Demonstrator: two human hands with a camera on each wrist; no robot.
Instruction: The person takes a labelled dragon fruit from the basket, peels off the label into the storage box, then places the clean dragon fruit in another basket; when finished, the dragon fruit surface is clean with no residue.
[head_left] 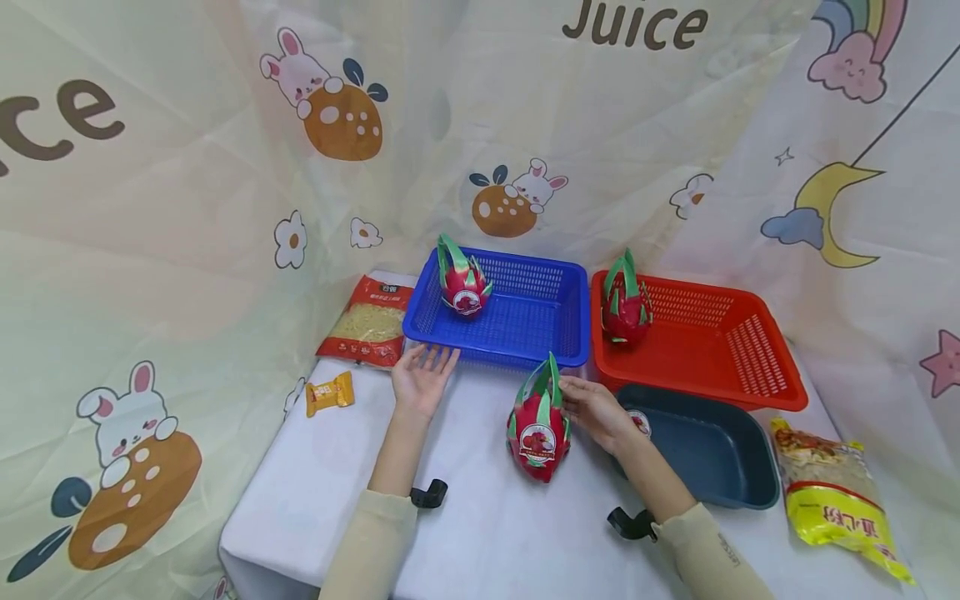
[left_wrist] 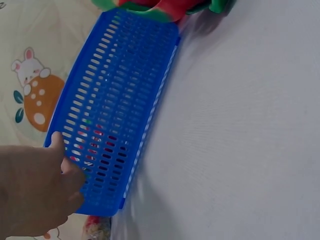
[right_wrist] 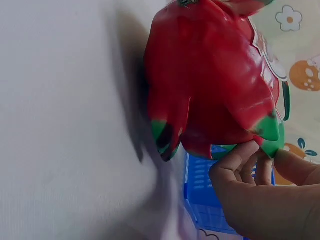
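A red dragon fruit (head_left: 538,437) with green leaf tips and a round label hangs or stands over the white table, in front of the blue basket (head_left: 517,312). My right hand (head_left: 600,412) pinches its green leaves from the right; the right wrist view shows the fingertips on a green tip beneath the large red body (right_wrist: 210,75). By the front left rim of the blue basket is my left hand (head_left: 422,379), palm up with its fingers spread. A second dragon fruit (head_left: 465,283) is in the blue basket, and another dragon fruit (head_left: 626,304) in the red basket (head_left: 720,333).
A dark blue tub (head_left: 697,442) sits right of my right hand; a round label shows at its left, mostly hidden. Beyond it lies a yellow food bag (head_left: 840,492). A red bag (head_left: 371,321) and a small orange packet (head_left: 330,394) lie on the left.
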